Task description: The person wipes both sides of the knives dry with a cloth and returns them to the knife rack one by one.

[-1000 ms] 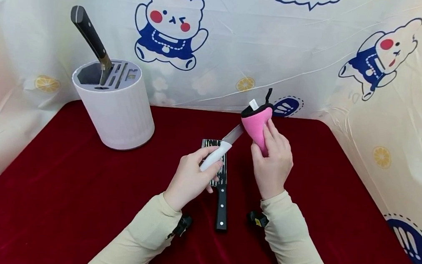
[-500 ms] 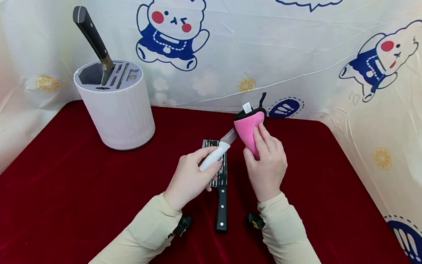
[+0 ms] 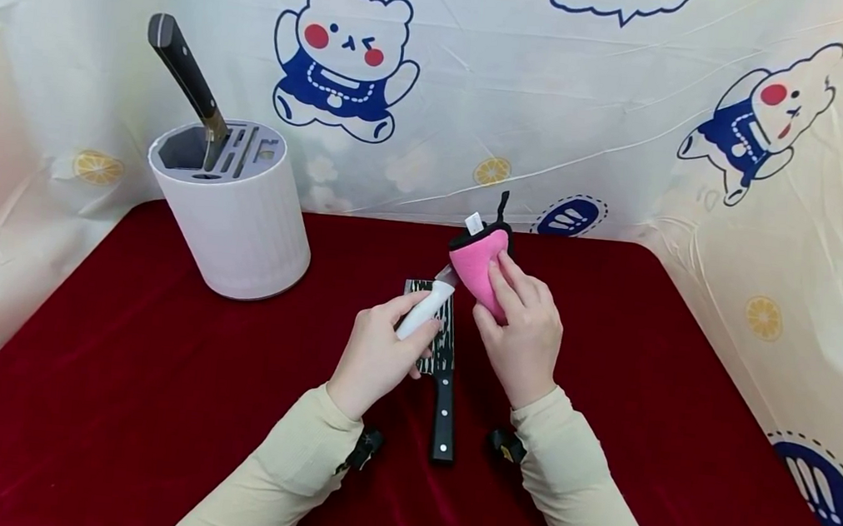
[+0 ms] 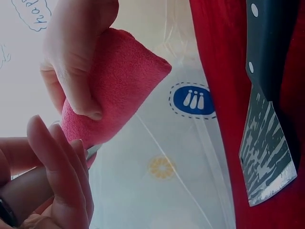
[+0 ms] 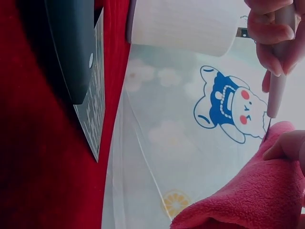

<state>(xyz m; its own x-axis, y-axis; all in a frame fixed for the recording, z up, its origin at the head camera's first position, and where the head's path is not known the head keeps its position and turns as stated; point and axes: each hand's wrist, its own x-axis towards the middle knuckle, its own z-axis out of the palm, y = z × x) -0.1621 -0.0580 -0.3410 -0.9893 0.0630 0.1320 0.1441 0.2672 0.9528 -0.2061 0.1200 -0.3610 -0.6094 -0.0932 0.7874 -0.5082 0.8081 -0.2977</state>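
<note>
My left hand grips the white handle of a small knife, its blade pointing up and to the right. Only a short bit of blade shows beside the handle; the rest is hidden by a pink fleecy cloth with black trim, a white tag and a black loop. My right hand pinches this cloth folded around the blade, as the left wrist view also shows the cloth wrapped over the metal. Below the hands a cleaver lies on the table, its black-and-white patterned blade partly covered by my left fingers.
At the back left a white round knife block stands on the dark red tablecloth, with a black-handled knife leaning in its wide opening. Behind the table hangs a printed curtain with bear drawings.
My right hand and the cloth have moved left and down toward the knife's handle, and less of the blade shows. My left hand has stayed nearly still.
</note>
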